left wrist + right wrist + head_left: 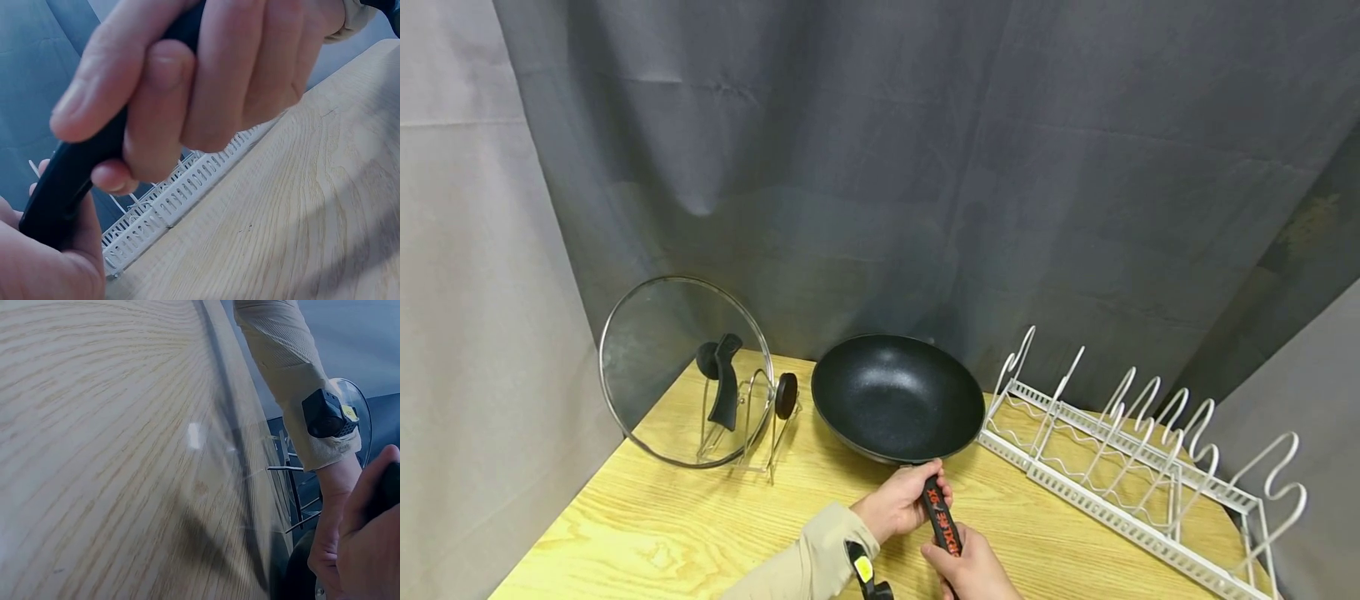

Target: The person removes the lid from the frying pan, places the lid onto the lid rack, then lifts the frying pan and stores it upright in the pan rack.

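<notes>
Curling round the long black handle with red lettering, the left grip is holding it close to the round black wok, while the right grip is clasping it farther back. The wok is lying ahead of both grips, slightly left, over the yellowish wooden worktop; whether it is touching, I cannot tell. The handle's long axis is running back from the wok, slanting slightly right, with the left grip sitting nearer the wok.

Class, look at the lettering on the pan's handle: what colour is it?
The lettering is red, on a black handle; the head view shows it best.
</notes>
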A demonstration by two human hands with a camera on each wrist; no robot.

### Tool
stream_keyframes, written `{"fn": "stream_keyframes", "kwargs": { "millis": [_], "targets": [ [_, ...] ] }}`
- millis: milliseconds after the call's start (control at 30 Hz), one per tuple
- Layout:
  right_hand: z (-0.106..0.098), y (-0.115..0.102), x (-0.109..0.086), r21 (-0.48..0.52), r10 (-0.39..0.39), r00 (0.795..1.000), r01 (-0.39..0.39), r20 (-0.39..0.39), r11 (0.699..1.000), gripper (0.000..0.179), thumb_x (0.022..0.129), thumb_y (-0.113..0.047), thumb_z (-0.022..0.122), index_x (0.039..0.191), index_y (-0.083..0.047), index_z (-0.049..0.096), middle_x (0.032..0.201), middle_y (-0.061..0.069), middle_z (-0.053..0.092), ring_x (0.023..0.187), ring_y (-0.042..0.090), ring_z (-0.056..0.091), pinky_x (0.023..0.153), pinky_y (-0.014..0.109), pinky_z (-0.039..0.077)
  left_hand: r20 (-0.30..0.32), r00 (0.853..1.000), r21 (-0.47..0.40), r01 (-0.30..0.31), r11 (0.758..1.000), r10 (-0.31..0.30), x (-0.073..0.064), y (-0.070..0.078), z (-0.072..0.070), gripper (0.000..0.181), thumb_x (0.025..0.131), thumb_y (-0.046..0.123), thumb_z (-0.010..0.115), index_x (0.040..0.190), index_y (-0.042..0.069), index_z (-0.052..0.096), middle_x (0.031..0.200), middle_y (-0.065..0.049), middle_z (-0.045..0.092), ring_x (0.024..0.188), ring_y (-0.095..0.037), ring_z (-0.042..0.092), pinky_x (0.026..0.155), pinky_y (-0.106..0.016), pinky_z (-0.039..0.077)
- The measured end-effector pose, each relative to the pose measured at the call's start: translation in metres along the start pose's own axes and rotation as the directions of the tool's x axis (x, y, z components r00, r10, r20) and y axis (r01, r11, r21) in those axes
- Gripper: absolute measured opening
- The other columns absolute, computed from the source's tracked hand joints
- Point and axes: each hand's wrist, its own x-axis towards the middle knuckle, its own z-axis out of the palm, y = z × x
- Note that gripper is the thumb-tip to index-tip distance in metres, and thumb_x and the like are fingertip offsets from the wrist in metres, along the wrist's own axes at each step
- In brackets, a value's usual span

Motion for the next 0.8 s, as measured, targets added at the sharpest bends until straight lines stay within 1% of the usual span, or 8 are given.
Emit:
{"fn": "stream_keyframes", "kwargs": {
  "millis": [133, 367, 533, 667, 800],
  "targets": [
    [0.003, -0.002, -0.001, 0.003, 0.003, 1.0, -0.003, -0.016, 1.0, 0.015, 0.091, -0.011, 0.058, 0.089, 0.0, 0.047, 0.053, -0.001, 0.046, 0.04, 0.007, 0.045, 0.041, 0.019, 0.038, 0.013, 1.0, 0.019, -0.009, 1.0, 0.009, -0.002, 0.003, 0.0, 0.025, 0.101, 0.017, 0.043, 0.078, 0.01, 0.049, 0.065, 0.004, 0.048, 0.06, -0.005, 0.05, 0.061, -0.02, 0.049],
    [0.008, -0.007, -0.003, 0.011, -0.002, 1.0, 0.003, -0.017, 1.0, 0.019, 0.09, -0.014, 0.06, 0.089, -0.001, 0.046, 0.052, -0.001, 0.047, 0.039, 0.006, 0.047, 0.04, 0.019, 0.038, 0.029, 0.999, 0.045, -0.02, 0.999, 0.019, -0.005, 0.009, 0.002, 0.026, 0.101, 0.018, 0.044, 0.077, 0.01, 0.049, 0.067, 0.003, 0.048, 0.06, -0.005, 0.05, 0.062, -0.02, 0.049],
    [0.01, -0.009, -0.005, 0.014, -0.025, 0.999, 0.025, -0.03, 1.0, 0.019, 0.089, -0.01, 0.06, 0.089, 0.0, 0.044, 0.051, 0.0, 0.046, 0.037, 0.006, 0.046, 0.038, 0.019, 0.037, 0.045, 0.998, 0.06, -0.037, 0.997, 0.034, -0.01, 0.015, 0.005, 0.026, 0.101, 0.018, 0.042, 0.077, 0.01, 0.048, 0.068, 0.002, 0.048, 0.061, -0.006, 0.05, 0.063, -0.021, 0.049],
    [0.011, -0.014, -0.007, 0.0, -0.06, 0.997, 0.06, -0.047, 0.998, 0.019, 0.088, -0.008, 0.06, 0.088, 0.002, 0.044, 0.051, 0.0, 0.046, 0.035, 0.005, 0.044, 0.035, 0.018, 0.036, 0.067, 0.997, 0.043, -0.029, 0.999, 0.026, -0.013, 0.021, 0.008, 0.025, 0.101, 0.018, 0.041, 0.079, 0.01, 0.048, 0.069, 0.002, 0.048, 0.062, -0.007, 0.05, 0.064, -0.022, 0.049],
    [0.011, -0.019, -0.009, 0.024, -0.063, 0.997, 0.064, -0.039, 0.998, 0.02, 0.088, -0.008, 0.06, 0.09, 0.002, 0.043, 0.05, 0.001, 0.046, 0.033, 0.005, 0.044, 0.033, 0.019, 0.037, 0.089, 0.996, 0.01, -0.013, 1.0, 0.012, -0.015, 0.025, 0.01, 0.022, 0.101, 0.018, 0.041, 0.082, 0.01, 0.047, 0.07, 0.002, 0.048, 0.064, -0.007, 0.051, 0.065, -0.022, 0.049]
  ]
}}
